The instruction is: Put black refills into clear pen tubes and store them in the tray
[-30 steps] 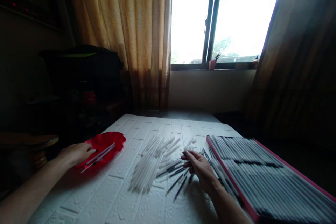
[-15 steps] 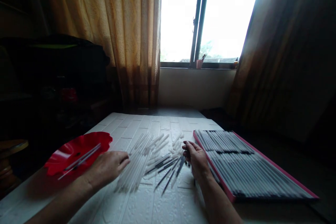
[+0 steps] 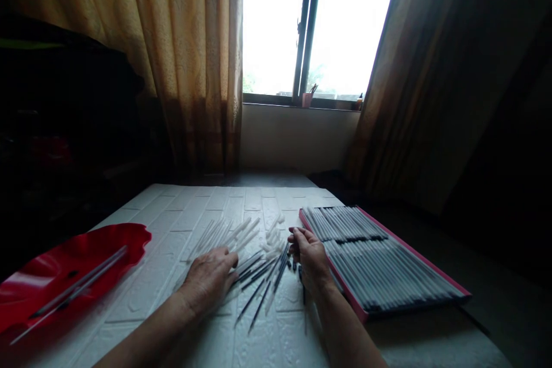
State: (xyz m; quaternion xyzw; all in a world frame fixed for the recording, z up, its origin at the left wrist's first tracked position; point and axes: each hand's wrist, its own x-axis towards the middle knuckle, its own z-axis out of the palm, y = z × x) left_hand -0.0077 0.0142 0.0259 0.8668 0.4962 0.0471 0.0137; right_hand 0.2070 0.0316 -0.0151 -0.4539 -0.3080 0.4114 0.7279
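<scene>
My left hand reaches over the clear plastic tubes, its thumb apart from the bent fingers. Those fingertips are beside the thin dark pen refills, and I see nothing held between them. My right hand is closed in a pinch, thumb against forefinger, left of the shallow pink-edged box. Whatever it pinches is too small or hidden to make out. Short whitish pieces lie just left of it, with small dark pieces under the fingers. A thin dark stick shows below this hand.
Pale pen-like sticks fill the box in two rows. A red wavy-rimmed dish with long thin sticks stands at the left. Everything rests on a white brick-patterned tabletop. Behind are a curtain and a window.
My left hand has moved right, from beside the dish to over the clear tubes near the refills. My right hand keeps its pinch near the box. The whole view has turned and tilted slightly.
</scene>
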